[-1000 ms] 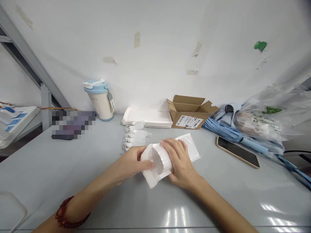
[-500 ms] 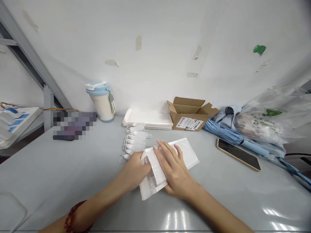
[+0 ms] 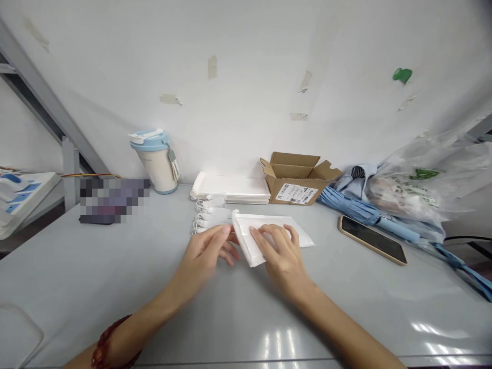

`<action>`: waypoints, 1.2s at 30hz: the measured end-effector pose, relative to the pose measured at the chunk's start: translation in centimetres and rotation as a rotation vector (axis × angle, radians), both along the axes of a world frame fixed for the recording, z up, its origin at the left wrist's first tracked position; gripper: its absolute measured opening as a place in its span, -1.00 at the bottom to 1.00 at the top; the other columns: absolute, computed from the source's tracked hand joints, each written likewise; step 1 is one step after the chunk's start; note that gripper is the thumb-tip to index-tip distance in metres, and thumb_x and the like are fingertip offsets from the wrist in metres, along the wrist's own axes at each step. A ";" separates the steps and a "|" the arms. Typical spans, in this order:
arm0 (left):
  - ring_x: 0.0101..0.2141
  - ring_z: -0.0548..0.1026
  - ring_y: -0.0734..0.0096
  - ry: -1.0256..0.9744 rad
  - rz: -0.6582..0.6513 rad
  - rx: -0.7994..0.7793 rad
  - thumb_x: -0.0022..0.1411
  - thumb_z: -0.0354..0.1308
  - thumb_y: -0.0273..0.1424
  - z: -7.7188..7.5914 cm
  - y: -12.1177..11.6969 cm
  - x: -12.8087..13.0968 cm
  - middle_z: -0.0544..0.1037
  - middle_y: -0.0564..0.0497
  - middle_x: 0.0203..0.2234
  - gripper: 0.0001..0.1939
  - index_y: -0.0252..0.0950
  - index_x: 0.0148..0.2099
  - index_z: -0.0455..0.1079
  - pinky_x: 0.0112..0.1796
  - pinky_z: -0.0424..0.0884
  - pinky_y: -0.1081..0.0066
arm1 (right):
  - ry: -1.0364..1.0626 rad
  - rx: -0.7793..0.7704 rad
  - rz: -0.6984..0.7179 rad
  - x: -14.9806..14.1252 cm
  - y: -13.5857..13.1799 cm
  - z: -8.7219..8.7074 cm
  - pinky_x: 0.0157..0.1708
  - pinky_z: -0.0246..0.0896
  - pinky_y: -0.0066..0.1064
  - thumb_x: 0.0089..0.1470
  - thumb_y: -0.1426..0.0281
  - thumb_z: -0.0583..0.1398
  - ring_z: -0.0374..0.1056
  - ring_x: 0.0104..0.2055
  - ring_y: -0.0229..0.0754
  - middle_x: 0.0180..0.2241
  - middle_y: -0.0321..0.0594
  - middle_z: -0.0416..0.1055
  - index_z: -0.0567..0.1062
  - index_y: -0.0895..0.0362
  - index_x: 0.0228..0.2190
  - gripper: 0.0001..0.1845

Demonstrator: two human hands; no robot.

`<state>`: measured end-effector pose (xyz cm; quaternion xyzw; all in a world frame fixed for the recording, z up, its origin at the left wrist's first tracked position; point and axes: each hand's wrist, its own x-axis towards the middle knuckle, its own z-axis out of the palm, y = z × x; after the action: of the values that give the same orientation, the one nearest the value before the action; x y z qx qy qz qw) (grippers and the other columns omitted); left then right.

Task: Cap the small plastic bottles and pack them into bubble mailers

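A white padded mailing envelope (image 3: pixel 246 237) lies tilted above the grey tabletop, its near left end folded over. My right hand (image 3: pixel 283 259) is closed on it, with fingers pressed across its upper face and the thumb out of sight beneath. Just off the envelope's left end is my left hand (image 3: pixel 207 253), its fingers loosely apart and holding nothing that shows. Behind the left hand, several white tags with string loops (image 3: pixel 210 216) lie in a row, partly covered by it.
Along the wall stand a stack of white envelopes (image 3: pixel 238 189), an open cardboard box (image 3: pixel 295 187) and a lidded cup (image 3: pixel 156 164). On the right are a phone (image 3: pixel 372 240), a folded blue umbrella (image 3: pixel 349 205) and a clear plastic bag (image 3: pixel 407 189). A blurred-out item (image 3: pixel 113 201) sits left.
My left hand has come out of the envelope's open end and moved left of it. The envelope's end is now folded over, and the right hand still holds it.
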<state>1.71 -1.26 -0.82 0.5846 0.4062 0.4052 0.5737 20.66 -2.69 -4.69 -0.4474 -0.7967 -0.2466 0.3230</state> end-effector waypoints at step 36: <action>-0.42 0.47 0.40 0.522 0.022 0.679 0.32 -0.09 -0.49 -2.3 0.4 3.4 0.52 0.00 -0.43 -0.81 -0.31 -0.20 0.36 -0.38 0.39 0.41 | 0.128 0.127 0.070 1.2 1.0 1.0 -0.02 -0.05 -0.24 0.16 0.53 0.12 0.35 -0.33 -0.28 -0.46 -0.32 0.47 0.41 0.12 -0.37 -0.89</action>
<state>5.15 -0.82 -3.17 0.8187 0.3876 0.3607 0.2223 21.88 -1.66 -3.66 -0.4129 -0.7722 -0.2563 0.4092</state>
